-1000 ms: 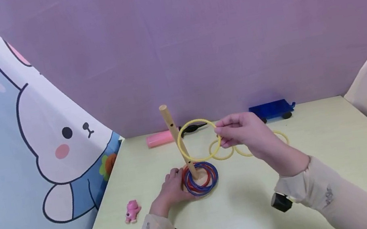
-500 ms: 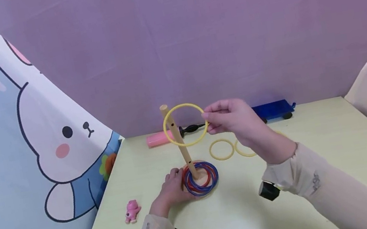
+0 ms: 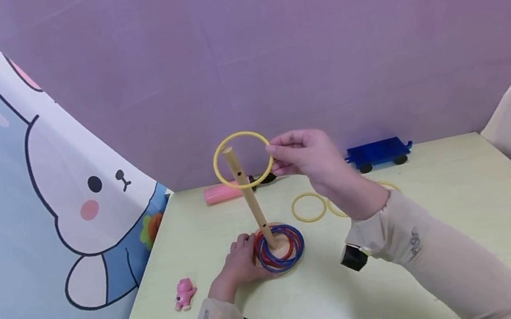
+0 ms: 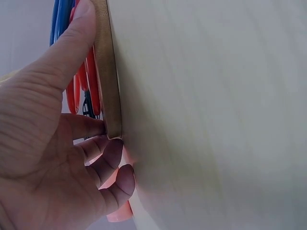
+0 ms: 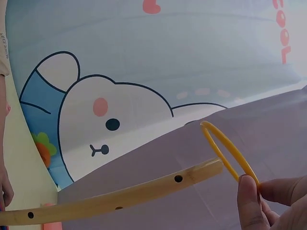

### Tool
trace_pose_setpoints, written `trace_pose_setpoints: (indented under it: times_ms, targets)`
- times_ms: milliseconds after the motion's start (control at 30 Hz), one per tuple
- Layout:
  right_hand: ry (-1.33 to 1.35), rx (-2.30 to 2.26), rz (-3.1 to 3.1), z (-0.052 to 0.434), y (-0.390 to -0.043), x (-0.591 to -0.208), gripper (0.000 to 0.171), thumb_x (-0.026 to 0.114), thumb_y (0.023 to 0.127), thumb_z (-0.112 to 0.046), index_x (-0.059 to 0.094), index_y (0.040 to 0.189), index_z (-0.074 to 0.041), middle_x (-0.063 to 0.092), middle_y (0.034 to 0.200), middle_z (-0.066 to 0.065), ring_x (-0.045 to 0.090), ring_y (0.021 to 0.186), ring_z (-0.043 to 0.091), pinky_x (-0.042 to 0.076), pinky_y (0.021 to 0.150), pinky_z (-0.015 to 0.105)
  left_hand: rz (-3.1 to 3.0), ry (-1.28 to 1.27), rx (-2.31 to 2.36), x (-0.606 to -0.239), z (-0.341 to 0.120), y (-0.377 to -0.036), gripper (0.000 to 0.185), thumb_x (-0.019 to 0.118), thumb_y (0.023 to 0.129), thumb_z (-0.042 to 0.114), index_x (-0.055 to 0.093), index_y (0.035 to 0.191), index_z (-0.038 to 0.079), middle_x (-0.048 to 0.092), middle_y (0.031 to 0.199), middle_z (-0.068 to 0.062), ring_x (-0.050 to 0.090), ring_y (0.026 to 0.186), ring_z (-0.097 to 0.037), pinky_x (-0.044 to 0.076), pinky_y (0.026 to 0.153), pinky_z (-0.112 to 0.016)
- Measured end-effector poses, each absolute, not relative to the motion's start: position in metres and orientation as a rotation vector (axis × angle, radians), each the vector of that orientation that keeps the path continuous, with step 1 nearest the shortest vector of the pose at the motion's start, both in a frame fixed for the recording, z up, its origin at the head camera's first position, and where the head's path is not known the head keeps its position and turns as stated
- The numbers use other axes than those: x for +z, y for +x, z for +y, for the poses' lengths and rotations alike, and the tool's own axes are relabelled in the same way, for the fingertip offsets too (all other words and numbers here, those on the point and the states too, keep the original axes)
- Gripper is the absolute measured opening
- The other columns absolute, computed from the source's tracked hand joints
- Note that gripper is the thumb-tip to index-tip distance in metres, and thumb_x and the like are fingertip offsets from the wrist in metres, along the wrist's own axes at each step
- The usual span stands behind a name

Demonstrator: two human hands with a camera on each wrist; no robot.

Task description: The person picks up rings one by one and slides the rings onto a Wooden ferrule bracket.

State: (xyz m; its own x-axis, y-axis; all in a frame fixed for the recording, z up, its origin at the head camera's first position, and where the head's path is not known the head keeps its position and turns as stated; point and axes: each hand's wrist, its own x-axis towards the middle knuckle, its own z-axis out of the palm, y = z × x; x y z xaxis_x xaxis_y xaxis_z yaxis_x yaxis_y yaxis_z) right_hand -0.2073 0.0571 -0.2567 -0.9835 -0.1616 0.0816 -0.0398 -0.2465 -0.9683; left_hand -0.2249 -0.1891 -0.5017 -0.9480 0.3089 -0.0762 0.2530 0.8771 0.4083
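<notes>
Pinching a yellow ring [image 3: 242, 159] by its edge, the right hand [image 3: 308, 157] held it at the top of the wooden peg [image 3: 248, 198] (red and blue rings at its foot), while the left hand [image 3: 239, 265] gripped the peg's base [image 4: 108, 72].

I pinch a thin yellow ring [image 3: 242, 159] at its right edge, holding it upright and level with the top of the wooden peg [image 3: 248, 196]. The peg leans slightly left on its round base [image 4: 108, 72], where red and blue rings [image 3: 278, 248] lie stacked around it.
</notes>
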Motion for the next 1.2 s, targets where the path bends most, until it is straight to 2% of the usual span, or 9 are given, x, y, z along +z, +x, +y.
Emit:
trace_pose_setpoints:
  times_ms: [533, 767, 1067, 1200]
  targets:
    - [-0.175, -2.458, 1.853, 0.054, -0.218, -0.274, 0.024, 0.066, 0.093, -0.007, 0.061, 0.109, 0.010, 0.066, 0.079, 0.009, 0.065, 0.065, 0.014, 0.058, 0.069, 0.028, 2.908, 0.409, 0.623, -0.501, -0.187, -0.222, 0.117, 0.088, 0.060, 0.055, 0.035, 0.149, 0.002, 0.039, 0.141, -0.015, 0.040, 0.123, -0.035, 0.040, 0.100, -0.055]
    - [-0.147, -2.449, 1.879, 0.054, -0.221, -0.283, 0.020, 0.066, 0.093, -0.008, 0.063, 0.106, 0.007, 0.067, 0.084, 0.013, 0.066, 0.066, 0.015, 0.058, 0.070, 0.029, 2.919, 0.431, 0.620, -0.501, -0.188, -0.224, 0.114, 0.087, 0.061, 0.056, 0.037, 0.148, 0.001, 0.040, 0.139, -0.015, 0.040, 0.121, -0.035, 0.042, 0.098, -0.055]
    - [-0.062, -2.338, 1.912, 0.058, -0.221, -0.322, 0.025, 0.064, 0.094, -0.004, 0.060, 0.112, 0.013, 0.066, 0.079, 0.009, 0.065, 0.063, 0.013, 0.058, 0.066, 0.027, 2.918, 0.445, 0.600, -0.503, -0.187, -0.225, 0.115, 0.087, 0.060, 0.057, 0.037, 0.148, 0.001, 0.040, 0.139, -0.017, 0.040, 0.120, -0.036, 0.042, 0.097, -0.055]
    - [-0.051, -2.303, 1.933, 0.058, -0.219, -0.343, 0.025, 0.063, 0.093, -0.003, 0.060, 0.111, 0.014, 0.067, 0.080, 0.012, 0.065, 0.062, 0.013, 0.057, 0.064, 0.027, 2.921, 0.451, 0.595, -0.503, -0.188, -0.224, 0.115, 0.087, 0.060, 0.058, 0.037, 0.148, 0.002, 0.040, 0.139, -0.016, 0.040, 0.121, -0.036, 0.042, 0.097, -0.055]
